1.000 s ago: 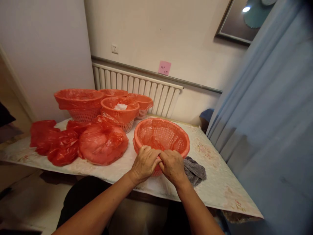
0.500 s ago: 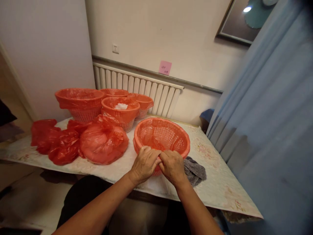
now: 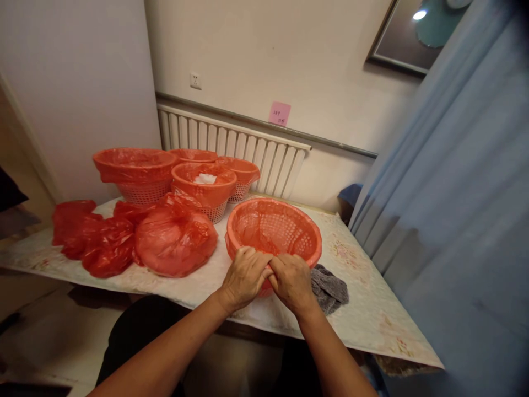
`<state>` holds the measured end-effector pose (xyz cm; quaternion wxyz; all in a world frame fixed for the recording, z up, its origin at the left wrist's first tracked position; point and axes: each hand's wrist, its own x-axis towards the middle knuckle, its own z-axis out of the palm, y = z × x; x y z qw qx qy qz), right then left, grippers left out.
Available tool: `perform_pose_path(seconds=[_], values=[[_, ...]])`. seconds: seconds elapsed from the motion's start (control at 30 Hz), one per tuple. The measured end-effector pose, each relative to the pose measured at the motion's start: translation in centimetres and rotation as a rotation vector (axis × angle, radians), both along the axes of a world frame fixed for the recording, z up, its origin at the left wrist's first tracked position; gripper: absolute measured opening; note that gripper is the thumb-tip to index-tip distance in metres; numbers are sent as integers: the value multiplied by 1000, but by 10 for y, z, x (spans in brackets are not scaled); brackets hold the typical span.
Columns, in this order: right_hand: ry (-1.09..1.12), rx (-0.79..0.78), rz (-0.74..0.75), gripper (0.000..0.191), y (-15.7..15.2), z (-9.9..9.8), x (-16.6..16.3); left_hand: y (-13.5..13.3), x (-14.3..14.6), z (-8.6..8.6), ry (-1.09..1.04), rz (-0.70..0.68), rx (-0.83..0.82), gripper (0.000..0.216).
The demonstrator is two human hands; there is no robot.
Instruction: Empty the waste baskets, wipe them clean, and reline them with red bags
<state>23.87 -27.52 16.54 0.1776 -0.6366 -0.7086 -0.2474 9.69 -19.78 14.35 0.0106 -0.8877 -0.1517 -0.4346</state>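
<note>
A round orange-red plastic basket (image 3: 285, 226) with perforated walls stands on the table, lined with a thin red plastic bag (image 3: 256, 240) that is folded over its rim. At the near side of that rim, my left hand (image 3: 247, 275) is closed over the bag-covered edge. Right beside it, thumbs almost touching, my right hand (image 3: 292, 281) grips the same edge. My fingertips are hidden beneath my hands. A crumpled grey cloth (image 3: 330, 289) lies next to my right hand, to the right of the basket.
Several bag-lined baskets (image 3: 142, 173) stand at the back left, one with something white (image 3: 205, 178) inside. In front of them lie crumpled red plastic bags (image 3: 109, 245) and a bag-covered round bundle (image 3: 176, 242). A radiator (image 3: 256, 168) is behind the table (image 3: 372, 309); a blue curtain (image 3: 454, 193) hangs right.
</note>
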Motion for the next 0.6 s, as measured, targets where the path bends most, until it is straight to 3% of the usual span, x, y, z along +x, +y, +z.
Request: perform_pose_path(seconds=[0.6], values=[[-7,-4,3,13,-2,2,-1,0,0,0,7,-8,3,22]])
